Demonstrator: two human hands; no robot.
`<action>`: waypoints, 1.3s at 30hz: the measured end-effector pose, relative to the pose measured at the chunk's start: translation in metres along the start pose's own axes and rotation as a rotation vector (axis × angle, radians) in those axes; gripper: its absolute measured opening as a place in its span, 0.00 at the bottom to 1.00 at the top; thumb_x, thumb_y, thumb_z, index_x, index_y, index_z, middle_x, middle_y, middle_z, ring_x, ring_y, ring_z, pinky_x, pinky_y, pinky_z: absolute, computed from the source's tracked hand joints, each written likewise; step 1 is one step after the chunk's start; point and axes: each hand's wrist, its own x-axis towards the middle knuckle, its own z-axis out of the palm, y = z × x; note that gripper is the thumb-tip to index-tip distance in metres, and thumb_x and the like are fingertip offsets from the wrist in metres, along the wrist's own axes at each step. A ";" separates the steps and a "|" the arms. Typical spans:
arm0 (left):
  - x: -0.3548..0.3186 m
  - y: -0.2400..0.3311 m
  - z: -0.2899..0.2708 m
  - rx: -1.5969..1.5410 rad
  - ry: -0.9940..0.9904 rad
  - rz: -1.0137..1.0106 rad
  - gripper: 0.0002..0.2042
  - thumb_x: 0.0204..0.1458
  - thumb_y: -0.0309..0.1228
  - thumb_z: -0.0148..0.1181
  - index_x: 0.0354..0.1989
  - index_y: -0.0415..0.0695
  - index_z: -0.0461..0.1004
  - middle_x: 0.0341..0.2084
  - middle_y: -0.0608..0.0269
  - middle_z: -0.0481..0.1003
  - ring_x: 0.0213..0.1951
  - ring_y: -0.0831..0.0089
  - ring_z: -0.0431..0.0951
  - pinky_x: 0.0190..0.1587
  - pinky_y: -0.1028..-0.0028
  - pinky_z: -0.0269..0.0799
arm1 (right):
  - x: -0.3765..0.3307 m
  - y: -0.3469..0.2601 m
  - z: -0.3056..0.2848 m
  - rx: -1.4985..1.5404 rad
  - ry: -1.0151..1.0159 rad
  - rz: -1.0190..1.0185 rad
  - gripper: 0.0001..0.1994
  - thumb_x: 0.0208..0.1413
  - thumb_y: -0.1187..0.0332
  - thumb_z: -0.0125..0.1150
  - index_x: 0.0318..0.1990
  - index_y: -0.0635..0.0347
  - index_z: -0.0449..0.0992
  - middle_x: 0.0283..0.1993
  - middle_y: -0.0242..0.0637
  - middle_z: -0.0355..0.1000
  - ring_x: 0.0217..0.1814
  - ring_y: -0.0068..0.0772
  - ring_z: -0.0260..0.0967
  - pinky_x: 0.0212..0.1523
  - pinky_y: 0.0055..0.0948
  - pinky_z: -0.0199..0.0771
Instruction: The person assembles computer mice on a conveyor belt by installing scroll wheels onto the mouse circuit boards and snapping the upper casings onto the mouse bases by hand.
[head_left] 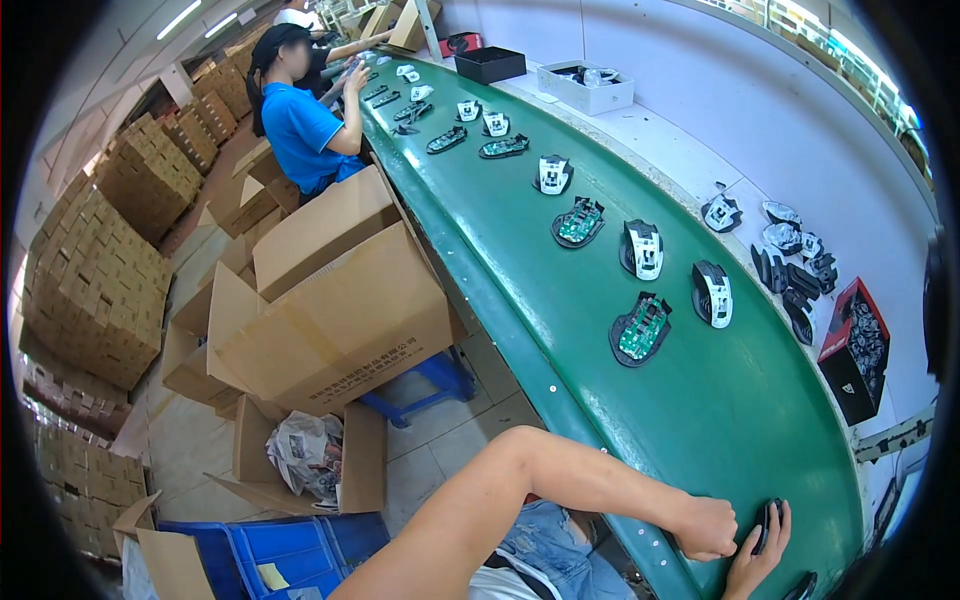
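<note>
My left hand (705,528) is closed in a fist over the belt's near edge; whatever its fingers hold, if anything, is hidden. Right beside it, my right hand (762,562) is wrapped round a black computer mouse (769,526), seen edge-on. Farther up the green conveyor belt (520,270) lie opened mouse parts. The nearest are a mouse base with a green circuit board (641,330), a black and white mouse shell (713,294) and another such shell (642,250). A dark mouse part (802,586) shows at the lower right rim.
Loose mouse shells (795,265) and a black and red box (856,350) of parts sit on the ledge beyond the belt. A white tray (586,88) and black tray (490,65) stand farther off. Left are large cartons (330,310), a blue crate (270,550) and a co-worker (305,120).
</note>
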 end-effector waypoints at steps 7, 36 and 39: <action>-0.004 -0.004 -0.001 -0.013 0.009 -0.015 0.08 0.43 0.32 0.60 0.19 0.40 0.73 0.14 0.51 0.74 0.21 0.48 0.77 0.22 0.53 0.70 | 0.018 -0.030 -0.017 -0.042 0.001 -0.080 0.16 0.64 0.68 0.54 0.57 0.60 0.75 0.62 0.50 0.68 0.60 0.55 0.68 0.60 0.46 0.69; -0.004 -0.003 0.003 -0.003 0.011 -0.014 0.09 0.43 0.34 0.59 0.19 0.42 0.73 0.15 0.52 0.74 0.22 0.48 0.77 0.23 0.52 0.70 | 0.012 -0.030 -0.026 0.023 0.048 -0.071 0.13 0.63 0.72 0.55 0.53 0.65 0.78 0.57 0.56 0.72 0.56 0.58 0.71 0.58 0.44 0.72; -0.006 -0.001 0.002 -0.012 -0.012 -0.017 0.09 0.43 0.34 0.59 0.20 0.42 0.73 0.15 0.52 0.74 0.22 0.48 0.77 0.23 0.52 0.70 | 0.005 -0.030 -0.026 0.247 0.088 0.051 0.16 0.66 0.68 0.54 0.56 0.66 0.75 0.58 0.56 0.72 0.56 0.59 0.71 0.58 0.47 0.71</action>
